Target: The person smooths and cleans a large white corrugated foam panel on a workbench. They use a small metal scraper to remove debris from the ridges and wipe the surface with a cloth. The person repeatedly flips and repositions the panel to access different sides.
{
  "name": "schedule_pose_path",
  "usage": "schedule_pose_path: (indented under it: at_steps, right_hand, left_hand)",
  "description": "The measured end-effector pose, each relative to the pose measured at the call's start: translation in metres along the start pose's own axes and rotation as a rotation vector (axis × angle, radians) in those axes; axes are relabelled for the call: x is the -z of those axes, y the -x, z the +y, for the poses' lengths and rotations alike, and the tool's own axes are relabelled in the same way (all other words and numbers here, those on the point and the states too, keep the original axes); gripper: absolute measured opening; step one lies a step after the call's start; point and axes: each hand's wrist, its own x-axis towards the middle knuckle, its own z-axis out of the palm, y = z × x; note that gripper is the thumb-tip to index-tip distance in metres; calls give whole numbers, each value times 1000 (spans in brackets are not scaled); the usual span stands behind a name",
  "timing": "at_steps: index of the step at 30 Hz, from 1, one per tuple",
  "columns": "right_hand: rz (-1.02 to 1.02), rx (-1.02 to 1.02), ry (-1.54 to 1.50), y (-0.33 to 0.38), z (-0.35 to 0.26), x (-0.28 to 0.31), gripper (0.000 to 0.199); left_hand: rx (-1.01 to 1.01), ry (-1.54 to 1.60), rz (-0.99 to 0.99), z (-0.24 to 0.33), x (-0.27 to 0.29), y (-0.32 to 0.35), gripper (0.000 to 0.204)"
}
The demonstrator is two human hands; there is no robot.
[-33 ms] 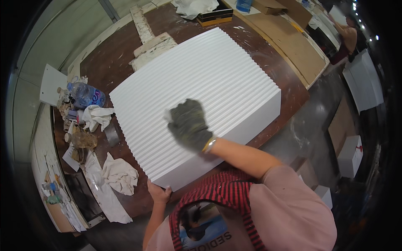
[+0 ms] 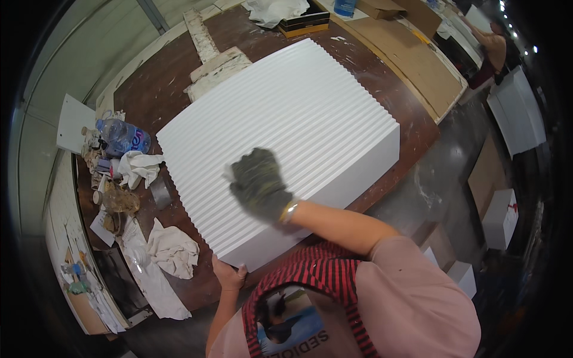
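A large white box-shaped piece (image 2: 280, 119) with a ridged top lies at a slant on the dark brown table. My right hand (image 2: 258, 184), in a dark grey-green glove, is curled closed on the ridges near the front edge. A small pale edge shows beside its fingers, too blurred to name. Bare, my left hand (image 2: 228, 274) grips the piece's near left corner. Its thumb lies against the front side, and its other fingers are partly hidden.
Left of the piece are a plastic water bottle (image 2: 123, 136), a bottle with brownish contents (image 2: 121, 200) and crumpled white cloths (image 2: 172, 247). Paint-stained boards (image 2: 218, 73) and a black-and-orange box (image 2: 304, 22) stand behind. Another person (image 2: 492, 51) works at the far right.
My right hand has slid a little to the left and toward me along the ridges. My left hand stays at the corner.
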Motion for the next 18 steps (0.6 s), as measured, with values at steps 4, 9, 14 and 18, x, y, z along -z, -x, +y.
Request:
schedule_pose_path:
  at_steps: [4, 9, 14, 18]
  right_hand:
    - [-25, 84, -171, 3, -94, -71, 29]
    - [-373, 231, -17, 1, -164, -108, 30]
    - [388, -36, -54, -36, -69, -58, 22]
    - [298, -377, 404, -36, 9, -20, 21]
  left_hand:
    - [-36, -15, 11, -12, 1, 1, 87]
    - [-91, -112, -170, -17, 3, 2, 89]
    - [-153, -50, 15, -5, 5, -3, 94]
    - [-167, -11, 26, 2, 9, -9, 93]
